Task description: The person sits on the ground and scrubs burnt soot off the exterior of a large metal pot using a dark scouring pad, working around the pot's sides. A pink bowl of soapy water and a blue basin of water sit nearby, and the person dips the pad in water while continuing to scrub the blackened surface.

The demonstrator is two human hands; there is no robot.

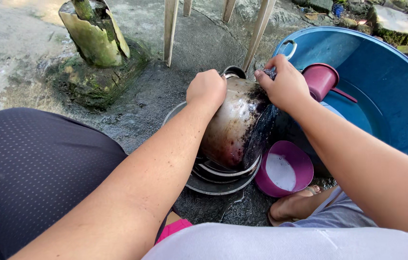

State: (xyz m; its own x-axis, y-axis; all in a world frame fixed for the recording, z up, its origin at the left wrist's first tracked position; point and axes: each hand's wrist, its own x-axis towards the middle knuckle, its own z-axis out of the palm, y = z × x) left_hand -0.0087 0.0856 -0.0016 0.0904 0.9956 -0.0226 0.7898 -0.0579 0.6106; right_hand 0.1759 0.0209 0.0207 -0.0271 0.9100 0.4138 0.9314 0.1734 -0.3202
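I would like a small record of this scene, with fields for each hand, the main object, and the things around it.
left hand: grips the upper side of the pot, fingers curled over it
right hand: presses a dark scrubber against the pot's blackened bottom
pot: metal, tilted on its side, soot-stained, resting on stacked metal dishes
pink bowl: on the ground right of the pot, holds white soapy liquid
blue tub: large, at right, with a maroon cup inside
ground: wet concrete, a mossy stump at left
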